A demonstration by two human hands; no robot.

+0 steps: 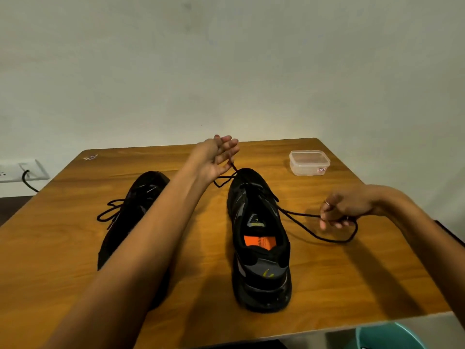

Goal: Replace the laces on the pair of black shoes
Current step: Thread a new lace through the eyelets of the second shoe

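Note:
Two black shoes stand on the wooden table, toes pointing away from me. The right shoe has an orange insole and a black lace running out of both sides near its toe. My left hand is raised beyond the toe and pinches one end of that lace. My right hand grips the other end to the right of the shoe, with a loop trailing on the table. The left shoe lies partly under my left forearm, its own black lace loose at its left side.
A clear plastic container with lid sits at the table's far right. A wall socket with a black cable is at the left. A teal bin shows below the table's near right edge.

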